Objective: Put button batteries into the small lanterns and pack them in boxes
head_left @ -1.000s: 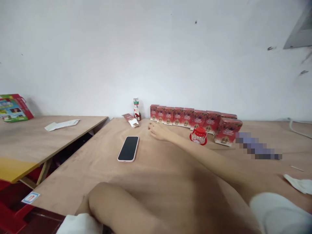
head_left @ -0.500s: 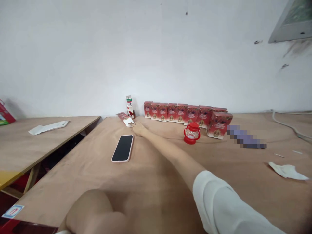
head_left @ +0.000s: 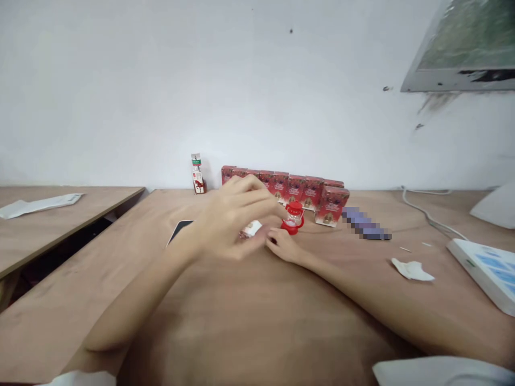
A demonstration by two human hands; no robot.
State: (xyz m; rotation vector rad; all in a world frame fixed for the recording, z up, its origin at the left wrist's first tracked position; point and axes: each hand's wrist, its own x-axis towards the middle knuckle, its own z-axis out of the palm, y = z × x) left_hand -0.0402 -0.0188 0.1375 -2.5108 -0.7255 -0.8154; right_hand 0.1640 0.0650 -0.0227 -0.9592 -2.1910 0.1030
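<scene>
Over the middle of the table, my left hand [head_left: 237,217] is raised with its fingers apart and curved, somewhat blurred, and holds nothing I can see. My right hand [head_left: 284,245] is lower, just right of it, with fingers closed at the white flap end of a small red-and-white carton [head_left: 251,230]. Most of this carton is hidden behind my left hand. A small red lantern [head_left: 294,217] with a clear middle stands just beyond my hands. Behind it runs a row of red printed boxes [head_left: 296,187], its left part partly covered by my left hand.
A slim printed package [head_left: 198,177] stands by the wall. The phone [head_left: 179,230] is mostly covered by my left arm. Rightward lie a blurred-out purple item [head_left: 364,222], a torn white scrap [head_left: 412,269], a white cable [head_left: 422,212] and a white-and-blue object [head_left: 488,271].
My right hand has come back from the far left to the middle, bringing the carton. My left hand has risen from the near edge to beside it. The view has swung right.
</scene>
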